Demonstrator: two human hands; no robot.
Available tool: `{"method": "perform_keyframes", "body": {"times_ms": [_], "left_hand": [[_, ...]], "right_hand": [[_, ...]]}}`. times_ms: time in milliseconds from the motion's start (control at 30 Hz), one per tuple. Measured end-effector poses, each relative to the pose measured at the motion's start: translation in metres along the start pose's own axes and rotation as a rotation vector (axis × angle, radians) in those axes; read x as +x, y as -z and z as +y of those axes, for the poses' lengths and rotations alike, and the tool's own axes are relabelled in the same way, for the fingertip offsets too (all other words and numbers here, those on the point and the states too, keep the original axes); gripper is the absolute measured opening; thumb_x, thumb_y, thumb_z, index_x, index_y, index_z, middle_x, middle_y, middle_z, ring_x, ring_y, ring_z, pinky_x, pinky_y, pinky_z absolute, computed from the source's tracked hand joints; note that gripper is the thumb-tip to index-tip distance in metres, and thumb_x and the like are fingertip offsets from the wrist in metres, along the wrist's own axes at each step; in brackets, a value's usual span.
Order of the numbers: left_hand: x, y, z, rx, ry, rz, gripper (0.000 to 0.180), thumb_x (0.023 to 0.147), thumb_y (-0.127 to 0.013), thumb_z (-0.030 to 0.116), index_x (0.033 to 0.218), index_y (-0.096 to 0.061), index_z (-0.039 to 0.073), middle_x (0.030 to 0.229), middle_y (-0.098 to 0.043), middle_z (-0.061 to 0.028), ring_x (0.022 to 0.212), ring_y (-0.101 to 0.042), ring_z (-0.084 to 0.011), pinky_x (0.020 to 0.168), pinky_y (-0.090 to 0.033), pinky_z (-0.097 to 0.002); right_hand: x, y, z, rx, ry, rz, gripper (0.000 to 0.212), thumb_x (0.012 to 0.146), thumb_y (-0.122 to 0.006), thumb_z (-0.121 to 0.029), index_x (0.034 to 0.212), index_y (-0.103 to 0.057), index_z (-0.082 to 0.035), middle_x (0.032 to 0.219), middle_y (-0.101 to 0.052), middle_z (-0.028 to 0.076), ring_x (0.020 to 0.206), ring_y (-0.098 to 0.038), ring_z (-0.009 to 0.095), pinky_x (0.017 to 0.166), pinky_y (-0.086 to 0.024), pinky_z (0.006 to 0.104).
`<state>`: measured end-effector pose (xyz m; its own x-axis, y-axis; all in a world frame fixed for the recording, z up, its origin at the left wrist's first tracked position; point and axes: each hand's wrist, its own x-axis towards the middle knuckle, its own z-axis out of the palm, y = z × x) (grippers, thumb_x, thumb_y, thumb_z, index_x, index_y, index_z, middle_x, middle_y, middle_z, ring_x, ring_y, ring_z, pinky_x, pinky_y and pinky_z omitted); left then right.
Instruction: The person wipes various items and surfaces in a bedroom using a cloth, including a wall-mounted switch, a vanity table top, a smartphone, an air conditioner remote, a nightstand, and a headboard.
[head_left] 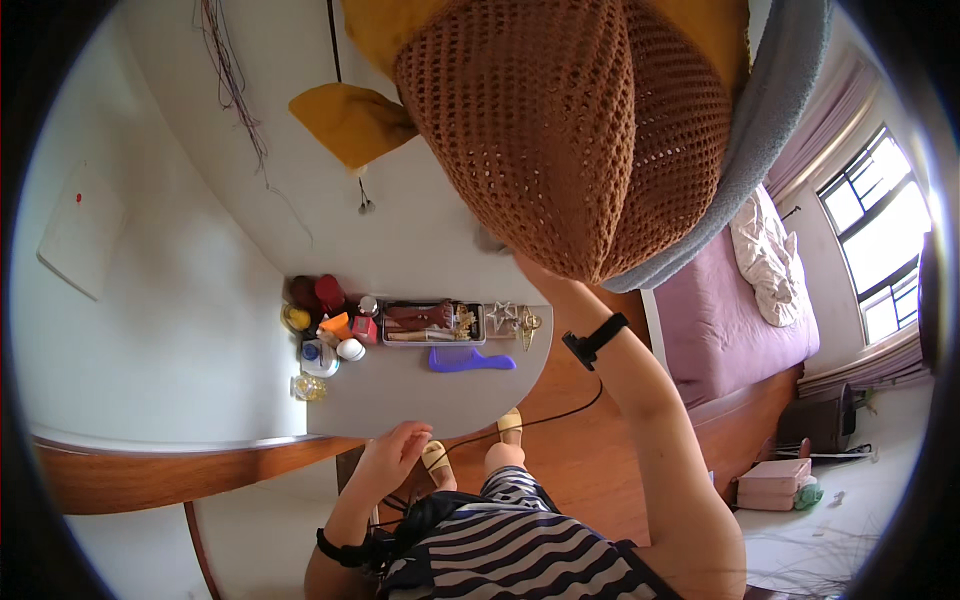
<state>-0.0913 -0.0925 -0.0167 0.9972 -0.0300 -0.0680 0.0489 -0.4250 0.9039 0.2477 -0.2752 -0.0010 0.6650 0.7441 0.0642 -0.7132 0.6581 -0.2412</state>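
A brown open-knit piece (560,130) hangs large at the top, its lower end narrowing to a rounded tip. I cannot make out what kind of garment or bag it is. My right arm reaches up to it, and my right hand (530,268) is mostly hidden behind its lower tip; its fingers do not show. Mustard-yellow cloth (375,30) lies behind the knit, and a grey-blue fleecy cloth (790,110) hangs along its right side. My left hand (393,460) is low in front of me, fingers extended, holding nothing, near the shelf's front edge.
Below the knit, a grey rounded shelf (400,400) carries a purple comb (470,360), a tray (433,342) of small items, hair clips (528,325) and several bottles and jars (320,358). A dark cable (540,420) crosses above the floor. A bed (725,330) stands right.
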Motion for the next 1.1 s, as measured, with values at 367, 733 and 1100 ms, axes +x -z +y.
{"method": "perform_keyframes", "body": {"times_ms": [367,733,1100], "left_hand": [[-0.011,-0.002,0.002,0.057,0.048,-0.01,0.017,0.09,-0.052,0.017,0.104,-0.054,0.008,0.087,-0.065,-0.0111,0.081,-0.063,-0.0271,0.068,-0.049,-0.0336],[-0.013,-0.011,0.013,0.057,0.042,-0.054,0.018,0.09,-0.052,0.018,0.104,-0.054,0.007,0.087,-0.065,-0.0114,0.078,-0.063,-0.0276,0.065,-0.049,-0.0335],[-0.009,-0.001,0.002,0.061,0.057,-0.03,0.018,0.087,-0.056,0.013,0.101,-0.057,0.002,0.09,-0.065,-0.0145,0.081,-0.064,-0.03,0.066,-0.05,-0.0338]], "right_hand": [[0.012,0.013,0.019,0.83,-0.178,0.063,0.033,0.088,-0.05,-0.024,0.113,-0.054,-0.003,0.114,-0.049,0.011,0.108,-0.048,0.021,0.097,-0.04,0.0335],[0.027,0.039,0.066,3.193,-0.9,0.071,0.034,0.092,-0.045,-0.032,0.12,-0.05,-0.013,0.128,-0.042,0.008,0.12,-0.038,0.026,0.103,-0.034,0.0388],[-0.099,0.039,-0.051,3.196,-0.617,-1.263,0.015,0.085,-0.049,-0.015,0.095,-0.058,-0.009,0.091,-0.057,0.01,0.095,-0.054,0.029,0.079,-0.043,0.0457]]}}
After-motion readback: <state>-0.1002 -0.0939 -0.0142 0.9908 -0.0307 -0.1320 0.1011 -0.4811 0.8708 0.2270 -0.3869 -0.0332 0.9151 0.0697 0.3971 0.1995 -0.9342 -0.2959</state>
